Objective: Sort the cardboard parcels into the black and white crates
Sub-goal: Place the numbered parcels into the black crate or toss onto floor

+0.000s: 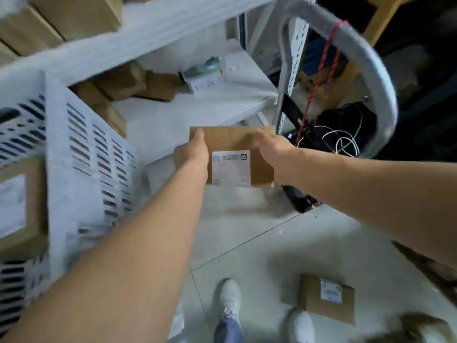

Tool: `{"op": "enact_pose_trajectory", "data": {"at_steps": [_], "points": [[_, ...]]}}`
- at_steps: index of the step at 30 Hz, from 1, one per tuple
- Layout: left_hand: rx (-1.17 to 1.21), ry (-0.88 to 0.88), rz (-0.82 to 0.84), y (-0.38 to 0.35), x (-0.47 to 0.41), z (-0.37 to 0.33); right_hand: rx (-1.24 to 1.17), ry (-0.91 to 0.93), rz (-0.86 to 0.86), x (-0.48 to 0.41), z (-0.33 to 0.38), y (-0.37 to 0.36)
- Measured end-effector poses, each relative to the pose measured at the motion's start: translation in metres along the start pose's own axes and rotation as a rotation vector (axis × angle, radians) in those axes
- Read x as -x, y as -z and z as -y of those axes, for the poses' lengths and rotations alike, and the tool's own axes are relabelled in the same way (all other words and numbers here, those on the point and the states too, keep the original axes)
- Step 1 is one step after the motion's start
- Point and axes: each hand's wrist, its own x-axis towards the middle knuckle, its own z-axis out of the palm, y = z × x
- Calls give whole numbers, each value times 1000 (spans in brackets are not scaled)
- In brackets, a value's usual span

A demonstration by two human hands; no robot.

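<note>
gripping the parcel [230,141], we had left hand [191,154] and right hand [275,151] curled round its sides. the white crate [81,154] stood to the left — nearer our left hand.

Two hands [191,157] [274,151], two shoes [230,298] [300,326], one white crate [81,169], about ten parcels [232,142].

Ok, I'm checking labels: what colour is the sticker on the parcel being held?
White label with dark print, on the brown parcel; head view.

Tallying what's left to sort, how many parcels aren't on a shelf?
3. A held parcel gripped by left hand and right hand; a floor parcel by the shoes; a crate parcel in the white crate, left. The crate may hide more; the bottom-right brown blur is unclear.
</note>
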Motion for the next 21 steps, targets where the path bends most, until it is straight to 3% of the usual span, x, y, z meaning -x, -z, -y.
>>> {"op": "enact_pose_trajectory", "data": {"at_steps": [10,14,21], "points": [[242,-85,-4,203,139,-134,93,317,116,212,133,20],[373,-100,-5,278,168,-144,82,427,250,270,161,-3],[482,-111,-68,388,194,-127,156,461,375,336,169,-65]]}}
